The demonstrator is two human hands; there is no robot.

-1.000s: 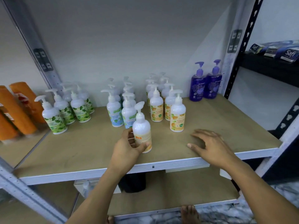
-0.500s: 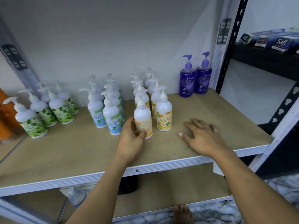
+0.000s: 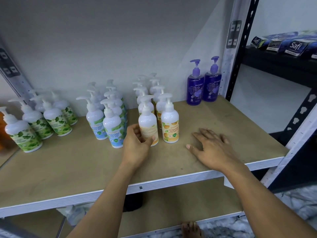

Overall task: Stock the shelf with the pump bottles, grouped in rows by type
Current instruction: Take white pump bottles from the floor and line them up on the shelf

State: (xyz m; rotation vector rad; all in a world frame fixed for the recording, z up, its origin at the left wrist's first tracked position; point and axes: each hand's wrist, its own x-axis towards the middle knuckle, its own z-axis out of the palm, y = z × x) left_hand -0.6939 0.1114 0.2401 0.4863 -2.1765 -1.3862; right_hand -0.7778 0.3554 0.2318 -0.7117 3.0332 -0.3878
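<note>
My left hand (image 3: 137, 148) curls round the base of an orange-label pump bottle (image 3: 147, 124) that stands upright on the wooden shelf (image 3: 85, 162), at the front of the left orange row, its back label facing me. Beside it stands another orange-label bottle (image 3: 170, 124), with several more behind. My right hand (image 3: 210, 147) lies flat on the shelf to the right, fingers spread, holding nothing. Blue mint bottles (image 3: 113, 127) form rows to the left, green leaf bottles (image 3: 34, 124) stand further left, and two purple bottles (image 3: 203, 85) sit at the back right.
A white metal upright (image 3: 229, 54) and a black upright (image 3: 243, 48) bound the shelf on the right. Dark boxes (image 3: 289, 43) lie on the neighbouring black shelf. A lower shelf (image 3: 171, 208) and a bare foot (image 3: 190, 229) show below. Orange bottles (image 3: 2, 134) sit at far left.
My left hand has slid the orange-label bottle back from the shelf's front into line beside the front orange bottle. My right hand stayed flat on the shelf.
</note>
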